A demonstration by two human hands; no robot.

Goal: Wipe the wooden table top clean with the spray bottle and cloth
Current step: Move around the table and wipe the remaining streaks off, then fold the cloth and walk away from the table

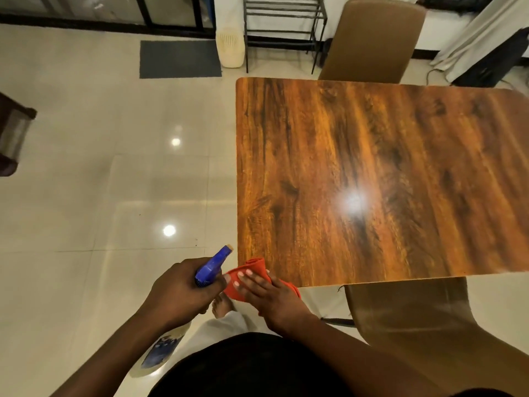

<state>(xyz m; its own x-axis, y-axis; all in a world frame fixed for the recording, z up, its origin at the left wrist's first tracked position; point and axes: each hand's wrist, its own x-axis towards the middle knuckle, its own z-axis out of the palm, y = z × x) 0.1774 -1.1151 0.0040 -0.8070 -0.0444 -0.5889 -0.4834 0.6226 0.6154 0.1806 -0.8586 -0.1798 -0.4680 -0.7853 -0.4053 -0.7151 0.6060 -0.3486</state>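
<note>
The wooden table top (372, 173) fills the right half of the view, glossy, with a light glare near its middle. My left hand (180, 290) grips the neck of a spray bottle with a blue trigger head (213, 266), its nozzle pointing toward the table's near left corner; the bottle's clear body (161, 351) hangs below my wrist. My right hand (269, 296) holds a folded orange-red cloth (253, 269) at that same corner, just off the table's edge. The two hands almost touch.
A brown chair (375, 41) stands at the table's far side and another (415, 319) at the near side by my right arm. Glossy tiled floor (100, 181) lies to the left, with a grey mat (180, 59), a metal rack (283, 21) and a white bin (230, 47) at the back.
</note>
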